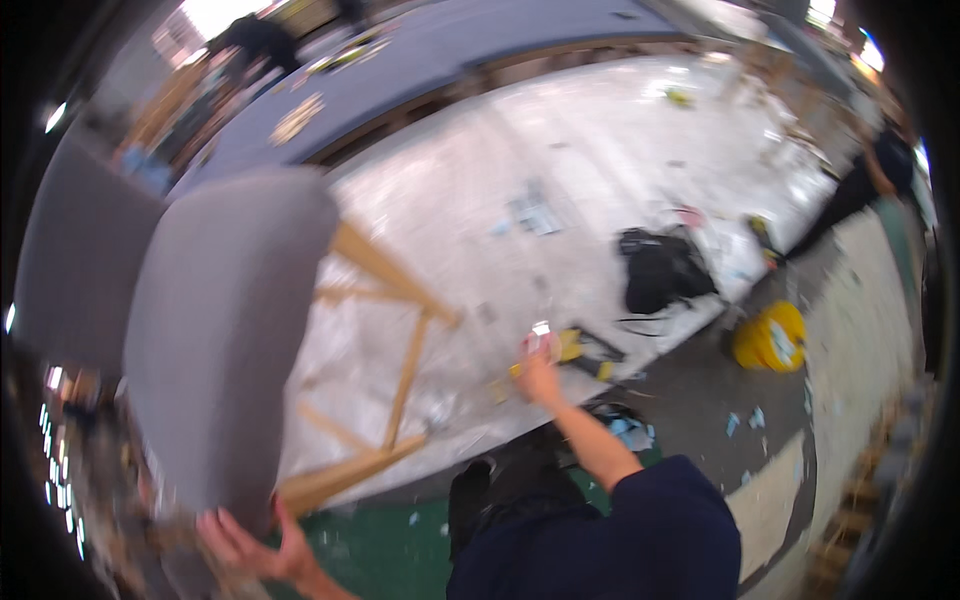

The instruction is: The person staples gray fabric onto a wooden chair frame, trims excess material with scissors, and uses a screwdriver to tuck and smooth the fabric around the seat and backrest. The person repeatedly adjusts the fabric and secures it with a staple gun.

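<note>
A grey upholstered chair [215,320] with light wooden legs [405,380] lies tipped over on a work table covered in whitish plastic sheeting [460,200]. My left hand [260,548] grips its near lower corner, thumb and fingers on either side of the grey padding, close to a wooden leg. Out over the table's near edge, my right hand [541,378] is closed around a small roundish clear-and-reddish thing [541,345], too blurred to name. Right beside that hand lies a yellow-and-black power tool [590,352].
A black bag or cloth [663,270] and light-blue scraps [535,210] lie on the sheeting. Right of the table stands a yellow bucket [770,337]. Another grey padded piece [85,250] is at far left. A blue-topped table [420,60] and other people [255,45] are beyond.
</note>
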The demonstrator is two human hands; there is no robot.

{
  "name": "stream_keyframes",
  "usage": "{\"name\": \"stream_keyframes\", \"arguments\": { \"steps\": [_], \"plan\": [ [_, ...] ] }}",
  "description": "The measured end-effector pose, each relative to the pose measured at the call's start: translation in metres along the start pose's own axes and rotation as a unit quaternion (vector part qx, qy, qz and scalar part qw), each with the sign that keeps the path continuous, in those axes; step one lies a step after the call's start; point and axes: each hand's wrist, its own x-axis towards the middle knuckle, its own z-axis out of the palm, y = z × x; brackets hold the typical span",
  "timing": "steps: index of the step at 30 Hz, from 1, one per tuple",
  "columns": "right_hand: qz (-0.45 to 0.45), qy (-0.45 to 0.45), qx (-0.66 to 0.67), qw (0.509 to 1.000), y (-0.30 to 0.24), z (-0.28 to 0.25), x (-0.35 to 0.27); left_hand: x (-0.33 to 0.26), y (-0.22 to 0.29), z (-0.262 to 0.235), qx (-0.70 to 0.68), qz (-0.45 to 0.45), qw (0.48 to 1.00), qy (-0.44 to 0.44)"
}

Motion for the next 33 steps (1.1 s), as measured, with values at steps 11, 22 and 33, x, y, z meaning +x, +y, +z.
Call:
{"name": "stream_keyframes", "arguments": {
  "steps": [11,22,33],
  "plan": [
    [0.080,-0.257,-0.055,0.962,-0.025,-0.014,-0.060,0.031,-0.003,-0.030,-0.150,-0.045,0.987,0.017],
    [-0.064,0.104,0.198,0.973,-0.174,-0.146,0.151,-0.088,0.037,0.045,-0.429,-0.523,0.736,-0.016],
    [-0.015,-0.042,0.572,0.819,-0.367,-0.246,0.184,-0.139,-0.018,0.097,-0.553,-0.420,0.715,-0.085]
  ]
}}
